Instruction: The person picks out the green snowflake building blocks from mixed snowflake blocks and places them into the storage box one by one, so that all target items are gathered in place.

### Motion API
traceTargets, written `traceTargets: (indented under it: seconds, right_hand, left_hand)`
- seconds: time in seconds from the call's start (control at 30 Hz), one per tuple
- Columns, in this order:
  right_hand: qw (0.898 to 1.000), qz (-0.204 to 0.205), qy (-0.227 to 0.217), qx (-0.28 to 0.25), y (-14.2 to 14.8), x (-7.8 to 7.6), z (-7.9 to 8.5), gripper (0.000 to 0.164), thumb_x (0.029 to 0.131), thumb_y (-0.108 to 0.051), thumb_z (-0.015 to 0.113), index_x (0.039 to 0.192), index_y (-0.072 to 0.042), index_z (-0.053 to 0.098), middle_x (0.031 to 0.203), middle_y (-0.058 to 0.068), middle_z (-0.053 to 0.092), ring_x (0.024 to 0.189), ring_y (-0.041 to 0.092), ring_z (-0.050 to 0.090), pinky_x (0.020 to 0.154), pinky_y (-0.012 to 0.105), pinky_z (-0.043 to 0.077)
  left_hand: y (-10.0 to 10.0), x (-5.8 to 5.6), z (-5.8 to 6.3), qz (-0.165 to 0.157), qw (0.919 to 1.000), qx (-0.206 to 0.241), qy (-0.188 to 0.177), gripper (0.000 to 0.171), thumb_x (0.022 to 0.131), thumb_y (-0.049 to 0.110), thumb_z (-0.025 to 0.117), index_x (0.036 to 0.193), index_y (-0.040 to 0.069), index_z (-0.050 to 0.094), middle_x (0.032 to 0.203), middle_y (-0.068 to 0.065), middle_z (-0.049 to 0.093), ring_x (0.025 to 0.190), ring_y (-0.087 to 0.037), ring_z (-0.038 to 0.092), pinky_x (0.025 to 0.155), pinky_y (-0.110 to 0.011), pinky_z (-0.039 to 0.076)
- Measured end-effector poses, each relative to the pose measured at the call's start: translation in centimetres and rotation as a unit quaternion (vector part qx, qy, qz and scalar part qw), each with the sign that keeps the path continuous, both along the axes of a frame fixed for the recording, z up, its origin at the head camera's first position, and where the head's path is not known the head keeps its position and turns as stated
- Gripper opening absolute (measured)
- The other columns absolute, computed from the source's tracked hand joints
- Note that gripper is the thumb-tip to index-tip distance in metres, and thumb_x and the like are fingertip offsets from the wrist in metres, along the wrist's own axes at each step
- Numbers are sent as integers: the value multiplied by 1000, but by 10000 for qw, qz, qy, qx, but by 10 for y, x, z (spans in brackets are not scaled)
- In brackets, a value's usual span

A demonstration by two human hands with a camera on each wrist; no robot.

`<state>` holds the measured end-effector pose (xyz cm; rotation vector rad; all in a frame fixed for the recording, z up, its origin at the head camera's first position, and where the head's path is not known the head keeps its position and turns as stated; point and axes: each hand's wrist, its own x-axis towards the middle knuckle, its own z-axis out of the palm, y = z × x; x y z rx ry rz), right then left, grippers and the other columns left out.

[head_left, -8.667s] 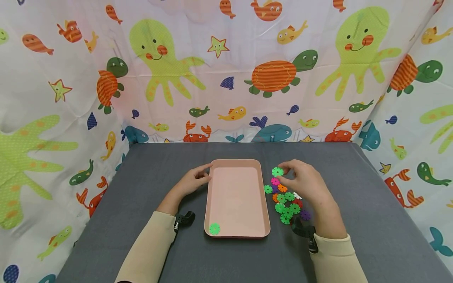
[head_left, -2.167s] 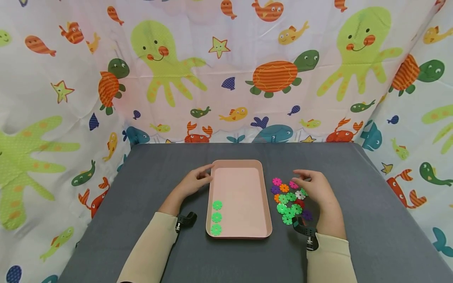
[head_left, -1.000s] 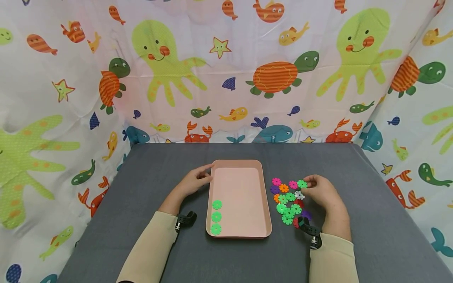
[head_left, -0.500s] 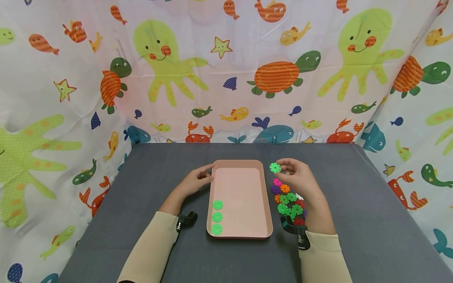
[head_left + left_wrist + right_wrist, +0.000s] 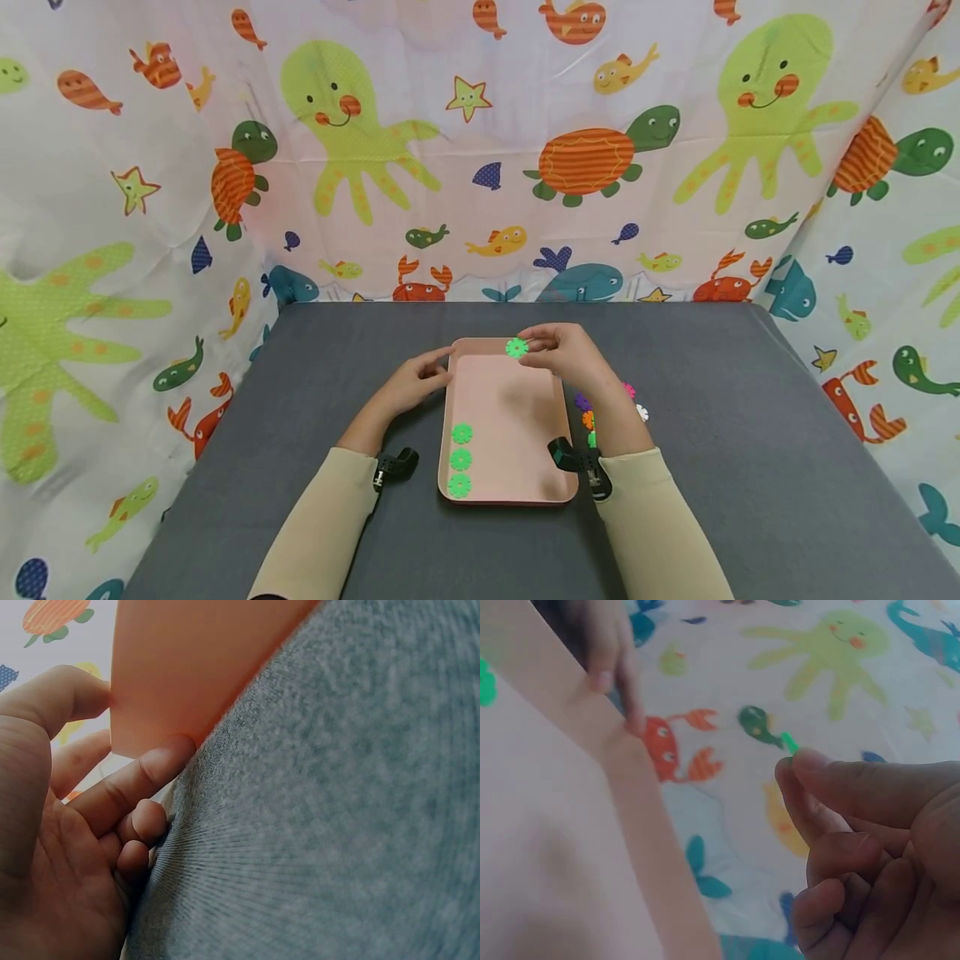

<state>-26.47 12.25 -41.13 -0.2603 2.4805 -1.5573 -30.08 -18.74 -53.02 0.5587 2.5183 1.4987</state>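
Note:
My right hand (image 5: 566,354) pinches a green notched disc (image 5: 517,347) between thumb and fingers, over the far edge of the pink tray (image 5: 510,442). From the right wrist view only a thin green edge of that disc (image 5: 789,742) shows past the fingertips. Inside the tray, 3 like green discs (image 5: 461,459) lie in a column along the near part of the left side. My left hand (image 5: 408,385) rests with its fingertips on the tray's left side; the left wrist view shows thumb and fingers against the outer tray wall (image 5: 187,675).
Right of the tray lies a pile of coloured notched discs (image 5: 588,419), mostly hidden under my right forearm. A grey cloth (image 5: 712,433) covers the table. Behind it hangs a curtain (image 5: 420,167) printed with sea animals.
Two green discs have joined the first in the tray's column. My right hand then picked another green disc from the pile and carried it left over the tray. The left hand stays put.

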Motion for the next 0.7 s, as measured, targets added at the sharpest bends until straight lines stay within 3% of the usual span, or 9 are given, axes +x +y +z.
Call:
traceTargets:
  seconds: [0.33,0.53,0.7]
  right_hand:
    - [9938,958,-15,568,-52,-15,-27,30,88,-5,81,118,-5,74,104,6,70,97,22,65,84,37,56]
    - [9849,1367,-79,1058,-76,-17,-47,24,84,1,82,107,-4,75,85,5,66,76,17,57,68,29,49]
    - [9744,1471,-107,1698,-84,-17,-59,20,81,-1,85,98,-7,77,73,0,59,68,14,50,65,27,42]
  left_hand:
    - [0,0,2,55,10000,-43,-71,56,102,23,67,155,17,49,93,-4,66,66,-18,50,61,-32,42]
    - [-1,1,2,41,10000,-15,-84,56,101,24,67,155,18,50,92,-4,66,68,-17,49,63,-31,41]
    - [-1,1,2,19,10000,11,-80,57,102,24,67,155,18,49,92,-4,66,68,-18,50,63,-32,42]
